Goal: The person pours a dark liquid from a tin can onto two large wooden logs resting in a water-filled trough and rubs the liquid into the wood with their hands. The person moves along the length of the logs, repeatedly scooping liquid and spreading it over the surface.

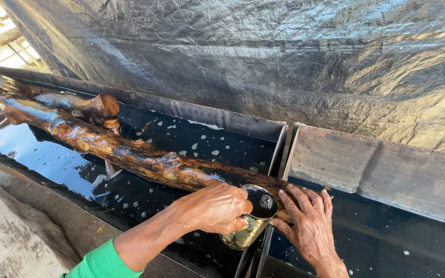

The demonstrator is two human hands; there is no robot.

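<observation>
A long, knotty, wet brown log (130, 154) lies across a metal trough (222, 119) filled with black liquid (52, 159). My left hand (215, 208), on an arm with a green sleeve, grips a ribbed golden tin can (248, 231) that holds dark liquid and is tilted beside the log's near end. My right hand (310, 221) lies flat with fingers spread on that end of the log, where it rests on the troughs' rims.
A second trough (387, 237) of black liquid adjoins on the right, with a rusty metal wall (366, 164). A shiny black tarp (284, 62) hangs behind both. Dirt ground (16, 231) lies at lower left. Another branch stub (101, 107) sits behind the log.
</observation>
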